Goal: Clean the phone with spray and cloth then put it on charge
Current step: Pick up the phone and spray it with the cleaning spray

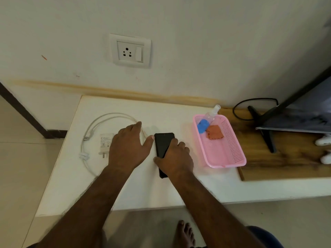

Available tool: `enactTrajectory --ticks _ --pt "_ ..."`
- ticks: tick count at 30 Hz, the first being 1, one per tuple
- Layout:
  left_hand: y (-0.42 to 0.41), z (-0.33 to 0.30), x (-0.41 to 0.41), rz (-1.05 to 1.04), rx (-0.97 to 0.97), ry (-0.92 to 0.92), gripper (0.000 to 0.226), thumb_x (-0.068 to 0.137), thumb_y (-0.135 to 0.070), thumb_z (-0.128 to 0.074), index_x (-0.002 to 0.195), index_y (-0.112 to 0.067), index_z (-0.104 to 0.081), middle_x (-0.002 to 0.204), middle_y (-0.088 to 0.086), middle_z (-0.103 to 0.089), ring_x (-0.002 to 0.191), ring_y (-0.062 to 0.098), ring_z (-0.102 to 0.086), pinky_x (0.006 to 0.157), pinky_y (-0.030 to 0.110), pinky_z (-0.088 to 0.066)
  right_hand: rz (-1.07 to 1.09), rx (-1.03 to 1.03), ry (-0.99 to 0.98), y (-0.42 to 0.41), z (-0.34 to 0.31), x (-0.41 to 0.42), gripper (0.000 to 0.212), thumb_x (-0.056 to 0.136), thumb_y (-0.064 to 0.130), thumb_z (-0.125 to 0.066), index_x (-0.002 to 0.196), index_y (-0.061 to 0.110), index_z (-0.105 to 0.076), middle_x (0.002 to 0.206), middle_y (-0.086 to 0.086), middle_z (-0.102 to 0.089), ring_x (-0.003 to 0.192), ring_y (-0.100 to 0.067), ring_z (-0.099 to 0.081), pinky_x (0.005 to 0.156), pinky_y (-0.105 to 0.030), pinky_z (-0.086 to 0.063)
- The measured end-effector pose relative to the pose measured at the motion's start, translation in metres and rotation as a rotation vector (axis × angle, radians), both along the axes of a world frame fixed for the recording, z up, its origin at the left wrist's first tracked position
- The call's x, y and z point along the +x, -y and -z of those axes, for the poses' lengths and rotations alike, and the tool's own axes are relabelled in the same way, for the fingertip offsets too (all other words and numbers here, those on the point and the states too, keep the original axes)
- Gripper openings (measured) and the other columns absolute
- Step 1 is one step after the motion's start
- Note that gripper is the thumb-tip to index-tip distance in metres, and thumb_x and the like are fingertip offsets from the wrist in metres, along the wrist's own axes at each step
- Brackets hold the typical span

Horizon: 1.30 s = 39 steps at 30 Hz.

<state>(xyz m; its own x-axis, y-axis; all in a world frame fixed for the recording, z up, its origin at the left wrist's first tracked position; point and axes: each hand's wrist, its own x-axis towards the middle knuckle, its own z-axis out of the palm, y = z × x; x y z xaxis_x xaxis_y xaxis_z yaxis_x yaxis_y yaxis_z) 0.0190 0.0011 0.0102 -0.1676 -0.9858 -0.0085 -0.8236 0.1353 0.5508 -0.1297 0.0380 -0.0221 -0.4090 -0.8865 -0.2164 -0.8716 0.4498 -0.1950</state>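
Note:
A black phone (162,143) lies on the white table (143,190), and my right hand (176,159) grips its lower half. My left hand (128,146) hovers with fingers spread over the white charger adapter (105,143) and its coiled white cable (100,120), thumb tip close to the phone's left edge. A clear spray bottle (208,118) with a blue label and an orange cloth (215,132) rest in the far end of a pink basket (231,153) to the right of the phone. A white wall socket (129,51) sits above the table.
A wooden board (279,165) lies right of the basket, carrying a black stand (263,129) and a looped black cable (250,108). A dark screen (308,111) leans at the far right. My bare foot (184,233) stands on the floor below the table edge.

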Motion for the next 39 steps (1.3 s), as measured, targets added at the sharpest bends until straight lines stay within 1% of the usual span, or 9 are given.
enactTrajectory --ticks 5,8,11,16,19,23,29,34,39 --pt "0.002 0.001 0.003 -0.008 0.007 0.002 0.069 0.094 -0.056 -0.049 0.147 -0.012 -0.042 0.141 0.013 -0.056 0.129 0.035 -0.05 0.104 0.049 -0.04 0.004 0.0 0.074 -0.004 -0.028 -0.016 0.087 0.074 0.072 -0.066 0.138 0.018 -0.039 0.129 -0.006 -0.053 0.114 -0.025 -0.056 0.085 -0.037 -0.052" --pt "0.003 0.003 0.004 -0.01 -0.003 0.004 0.068 0.094 -0.055 -0.052 0.145 -0.01 -0.045 0.135 0.015 -0.06 0.124 0.037 -0.054 0.101 0.049 -0.042 0.098 -0.304 0.05 -0.012 -0.059 -0.058 0.057 0.083 0.072 -0.056 0.115 0.025 -0.059 0.103 0.007 -0.066 0.081 -0.006 -0.063 0.064 -0.019 -0.042" --pt "0.002 0.004 0.002 -0.004 -0.003 0.012 0.069 0.093 -0.055 -0.052 0.146 -0.01 -0.045 0.137 0.015 -0.059 0.126 0.037 -0.053 0.103 0.05 -0.042 0.281 -0.533 0.047 -0.011 -0.081 -0.106 0.029 0.089 0.057 -0.06 0.087 0.028 -0.06 0.082 0.012 -0.067 0.058 0.005 -0.049 0.049 -0.015 -0.029" --pt "-0.002 0.006 -0.006 0.009 -0.056 -0.002 0.066 0.093 -0.052 -0.055 0.144 -0.012 -0.048 0.139 0.013 -0.059 0.128 0.035 -0.053 0.104 0.051 -0.042 0.364 -0.507 0.223 0.011 -0.063 -0.147 0.043 0.085 0.05 -0.069 0.117 0.024 -0.057 0.097 0.015 -0.057 0.076 -0.003 -0.054 0.053 -0.016 -0.036" --pt "-0.004 0.009 -0.011 0.025 -0.07 0.019 0.066 0.093 -0.052 -0.055 0.144 -0.012 -0.048 0.14 0.012 -0.058 0.129 0.034 -0.053 0.104 0.05 -0.042 0.322 -0.522 0.295 0.025 -0.044 -0.15 0.047 0.084 0.052 -0.072 0.12 0.028 -0.055 0.1 0.015 -0.056 0.073 -0.001 -0.055 0.056 -0.015 -0.041" --pt "-0.005 0.012 -0.018 0.034 -0.076 0.024 0.066 0.093 -0.053 -0.054 0.146 -0.015 -0.045 0.143 0.01 -0.056 0.132 0.031 -0.05 0.105 0.049 -0.041 0.266 -0.512 0.332 0.045 -0.025 -0.154 0.053 0.084 0.049 -0.073 0.129 0.03 -0.053 0.108 0.015 -0.057 0.088 -0.01 -0.058 0.072 -0.026 -0.049" --pt "-0.004 0.016 -0.025 0.043 -0.05 0.033 0.067 0.093 -0.054 -0.053 0.148 -0.016 -0.044 0.143 0.009 -0.056 0.132 0.03 -0.049 0.105 0.048 -0.041 0.264 -0.543 0.337 0.054 -0.008 -0.158 0.043 0.086 0.049 -0.07 0.122 0.028 -0.058 0.115 0.006 -0.068 0.082 -0.012 -0.06 0.059 -0.015 -0.041" --pt "-0.006 0.015 -0.027 0.045 -0.044 0.028 0.068 0.093 -0.055 -0.052 0.148 -0.017 -0.044 0.143 0.01 -0.056 0.132 0.031 -0.05 0.105 0.047 -0.041 0.279 -0.594 0.324 0.051 -0.024 -0.158 0.042 0.085 0.048 -0.072 0.121 0.03 -0.057 0.112 0.009 -0.066 0.086 -0.011 -0.058 0.071 -0.026 -0.049" --pt "-0.005 0.008 -0.029 0.025 -0.081 -0.064 0.072 0.093 -0.066 -0.043 0.147 -0.018 -0.046 0.143 0.008 -0.056 0.13 0.028 -0.052 0.104 0.046 -0.042 0.204 -0.816 0.329 0.048 -0.077 -0.137 0.038 0.083 0.053 -0.071 0.112 0.037 -0.051 0.103 0.021 -0.056 0.079 -0.001 -0.058 0.068 -0.018 -0.045"
